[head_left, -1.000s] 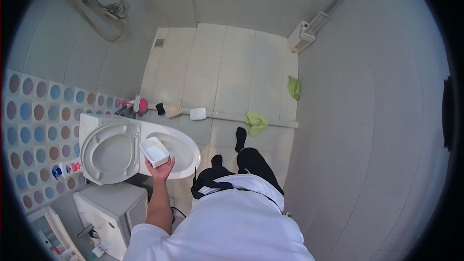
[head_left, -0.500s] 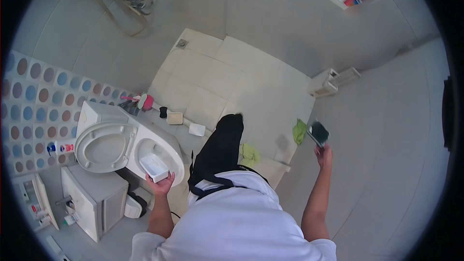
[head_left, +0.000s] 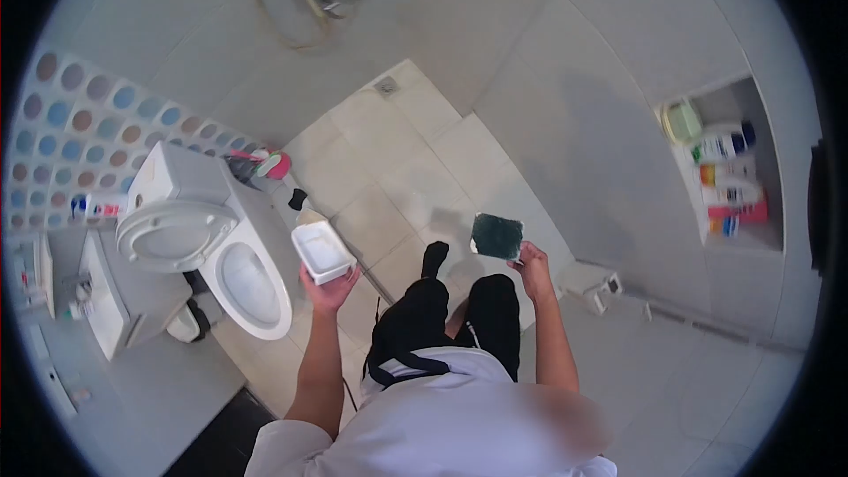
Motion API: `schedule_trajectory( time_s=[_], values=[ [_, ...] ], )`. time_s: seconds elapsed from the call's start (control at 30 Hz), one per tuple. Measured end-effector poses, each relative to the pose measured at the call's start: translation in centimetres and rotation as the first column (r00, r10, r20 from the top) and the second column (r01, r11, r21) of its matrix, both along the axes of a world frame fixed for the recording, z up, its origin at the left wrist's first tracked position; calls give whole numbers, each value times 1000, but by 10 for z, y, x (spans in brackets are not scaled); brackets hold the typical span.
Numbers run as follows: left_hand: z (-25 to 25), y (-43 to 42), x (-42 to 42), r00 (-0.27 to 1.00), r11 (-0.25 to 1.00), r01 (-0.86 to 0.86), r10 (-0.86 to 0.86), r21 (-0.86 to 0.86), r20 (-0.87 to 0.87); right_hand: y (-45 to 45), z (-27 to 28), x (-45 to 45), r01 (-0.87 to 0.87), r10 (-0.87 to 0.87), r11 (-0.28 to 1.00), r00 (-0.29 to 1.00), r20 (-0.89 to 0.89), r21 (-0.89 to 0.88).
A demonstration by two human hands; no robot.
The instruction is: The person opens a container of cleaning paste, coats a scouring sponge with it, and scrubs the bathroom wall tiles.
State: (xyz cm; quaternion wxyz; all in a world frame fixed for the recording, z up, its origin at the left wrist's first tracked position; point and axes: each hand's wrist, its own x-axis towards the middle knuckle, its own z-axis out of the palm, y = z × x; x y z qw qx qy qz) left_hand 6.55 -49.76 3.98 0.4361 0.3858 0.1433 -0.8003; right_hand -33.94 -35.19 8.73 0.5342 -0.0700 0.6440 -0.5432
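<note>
My left hand [head_left: 329,289] holds a white rectangular container [head_left: 323,252] from below and at its near edge, with its open side facing up. The container's inside looks white. On the right, my right hand [head_left: 531,265] grips the lower right corner of a flat dark green rectangular thing [head_left: 497,237] with a pale torn-looking edge. The two hands are well apart, in front of my legs.
At the left is a toilet [head_left: 253,290] with its lid raised. A pink brush holder [head_left: 276,164] stands behind it. Bottles fill a wall niche [head_left: 768,159] at the right. A floor drain [head_left: 386,86] lies far ahead.
The view has turned to the right and my feet have stepped forward. My right hand has come into view with the green thing and moved inward. The white container is now away from the toilet.
</note>
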Motion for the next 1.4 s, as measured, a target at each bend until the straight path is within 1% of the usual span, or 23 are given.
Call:
schedule_trajectory(
  time_s=[0.07, 0.13, 0.2, 0.27, 0.3, 0.37, 0.57, 0.67, 0.7, 0.77, 0.8, 0.87, 0.97, 1.0, 1.07, 1.13, 1.17, 1.2, 1.23, 1.27, 1.33, 1.37, 1.4],
  values=[
    [9, -3, -16, 996, 988, 3, -16, -154, -86, -9, 4, -8, 12, -9, 996, 999, -32, 92],
    [21, -8, -16, 990, 976, -119, 103, -182, -93, -18, 5, -26, -101, 102, 993, 995, -6, 56],
    [26, 5, -12, 974, 957, -217, 199, -195, -105, -21, -6, -49, -90, 87, 994, 995, 51, 58],
    [31, 25, 7, 928, 902, -359, 372, -238, 7, -20, -12, -67, -108, 99, 989, 990, 100, 98],
    [12, 45, 27, 899, 886, -410, 433, -217, 68, -22, -12, -76, -85, 66, 987, 988, 140, 134],
    [20, 85, 41, 815, 833, -528, 552, -167, 175, -26, -13, -95, -126, 102, 977, 984, 144, 171],
    [41, 224, 1, 619, 721, -667, 676, -188, 399, -46, -91, -182, -341, 314, 884, 940, 135, 319],
    [38, 232, -34, 656, 754, -652, 615, -81, 438, -69, -147, -211, -451, 425, 796, 891, 158, 403],
    [23, 226, -37, 661, 760, -643, 611, -90, 436, -79, -156, -210, -444, 429, 799, 893, 133, 406],
    [-23, 201, -40, 841, 925, -374, 368, -65, 397, -100, -190, -212, -447, 455, 804, 887, 77, 392],
    [-46, 180, -45, 847, 930, -361, 357, -67, 394, -106, -215, -212, -458, 492, 796, 871, 19, 396],
    [-108, 130, -64, 919, 988, -152, 141, 0, 367, -122, -281, -213, -464, 499, 813, 867, -10, 353],
    [-232, 63, -88, 957, 997, 15, 9, -82, 291, -149, -396, -207, -466, 468, 856, 882, 47, 223],
    [-275, 44, -95, 962, 997, 47, -27, -67, 271, -171, -405, -185, -381, 390, 890, 921, 16, 251],
    [-348, 6, -110, 971, 994, 86, -68, -66, 229, -196, -478, -185, -358, 371, 892, 929, 6, 276],
    [-409, -30, -115, 943, 974, 223, -206, -40, 262, -225, -550, -185, -474, 475, 877, 832, -286, 77],
    [-439, -47, -115, 925, 963, 270, -255, -15, 280, -244, -572, -180, -468, 464, 882, 836, -295, 60],
    [-466, -62, -114, 894, 946, 324, -309, 7, 325, -260, -578, -176, -574, 470, 815, 573, -672, 81],
    [-490, -78, -109, 875, 934, 357, -342, 18, 342, -277, -584, -170, -652, 359, 743, 198, -912, 151],
    [-516, -96, -108, 857, 919, 392, -377, 30, 352, -293, -591, -169, -647, 343, 749, 192, -920, 144],
    [-552, -125, -108, 855, 913, 407, -370, -27, 362, -317, -606, -163, -826, 171, 469, -263, -950, 313],
    [-563, -141, -105, 854, 907, 415, -364, -65, 372, -322, -617, -161, -860, 156, 357, -330, -931, 365],
    [-571, -153, -105, 852, 904, 420, -362, -81, 379, -324, -628, -157, -858, 141, 368, -329, -934, 358]
  ],
)
